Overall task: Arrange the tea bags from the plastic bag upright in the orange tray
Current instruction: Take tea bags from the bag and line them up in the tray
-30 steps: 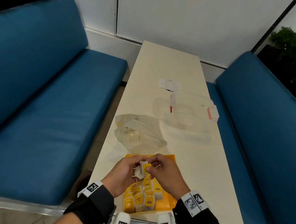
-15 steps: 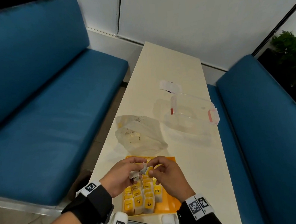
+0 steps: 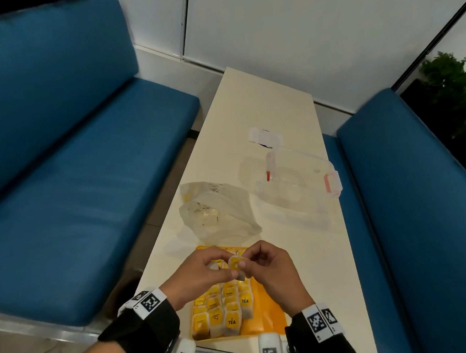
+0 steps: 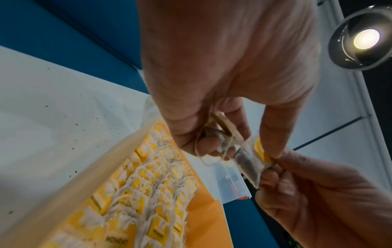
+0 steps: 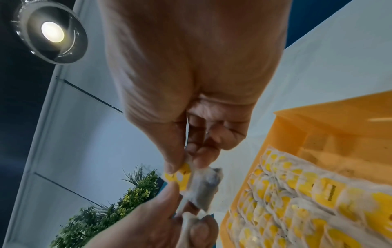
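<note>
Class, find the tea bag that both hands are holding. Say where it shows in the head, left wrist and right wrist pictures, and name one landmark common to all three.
Head: the held tea bag sits low and central, between left hand and right hand.
Left wrist: tea bag right of centre.
Right wrist: tea bag below centre.
Shared landmark: the orange tray, beneath the hands.
</note>
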Available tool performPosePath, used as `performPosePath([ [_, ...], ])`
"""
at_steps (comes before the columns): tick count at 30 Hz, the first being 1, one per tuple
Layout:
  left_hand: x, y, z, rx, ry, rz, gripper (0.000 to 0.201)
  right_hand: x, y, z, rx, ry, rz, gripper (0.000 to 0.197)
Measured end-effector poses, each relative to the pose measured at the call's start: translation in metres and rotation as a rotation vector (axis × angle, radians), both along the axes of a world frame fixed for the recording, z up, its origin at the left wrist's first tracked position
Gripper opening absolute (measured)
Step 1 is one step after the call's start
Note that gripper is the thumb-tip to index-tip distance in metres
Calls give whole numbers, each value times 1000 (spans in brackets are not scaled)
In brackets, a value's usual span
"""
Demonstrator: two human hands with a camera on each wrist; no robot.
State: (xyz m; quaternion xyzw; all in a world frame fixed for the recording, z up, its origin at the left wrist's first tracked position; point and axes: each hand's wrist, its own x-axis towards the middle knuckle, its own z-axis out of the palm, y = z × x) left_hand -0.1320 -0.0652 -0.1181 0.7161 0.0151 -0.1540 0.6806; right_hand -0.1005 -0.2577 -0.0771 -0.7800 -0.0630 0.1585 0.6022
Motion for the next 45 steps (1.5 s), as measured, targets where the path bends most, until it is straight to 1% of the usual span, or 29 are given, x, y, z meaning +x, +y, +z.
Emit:
performPosePath([
  [1,0,-1,-2,32,-33,32,17,0,0,-1,-8,-7,-13,12],
  [4,-1,-4,-3,91,-77,76,11,-2,0,-3,2,27,-26,10],
  [7,-3,-7,-3,115,-94,88,11,-4,0,-2,-6,71,-9,7],
  [13,-4,-7,-3,198,-80,41,5,-6,-1,-6,-51,71,-79,10],
  [16,-5,-1,-9,247,-32,89,5,-6,-9,-11,-110,99,-72,8],
  [18,-7,3,-13,252,32,129,9,-8,-19,-18,-198,137,-42,8],
  [22,-13,5,-13,196,121,158,9,-16,-40,-38,-500,204,88,14],
  [24,-15,4,-11,176,139,166,10,-20,-45,-44,-606,253,142,15],
  [26,-16,3,-9,170,142,165,10,-22,-47,-47,-724,251,206,20],
  [27,-16,2,-8,173,142,162,11,-22,-46,-48,-778,239,238,20],
  [29,-16,1,-8,188,146,159,11,-21,-43,-48,-862,230,295,12],
  [31,-16,1,-8,204,154,154,12,-19,-39,-52,-911,265,341,15],
  [34,-15,0,-7,224,156,146,13,-17,-32,-60,-946,320,372,24],
  [39,-16,1,-9,221,171,141,14,-17,-26,-76,-931,372,317,29],
  [42,-16,1,-11,194,189,154,18,-19,-24,-81,-895,361,260,24],
  [45,-14,2,-13,165,210,160,28,-21,-24,-85,-884,350,208,23],
])
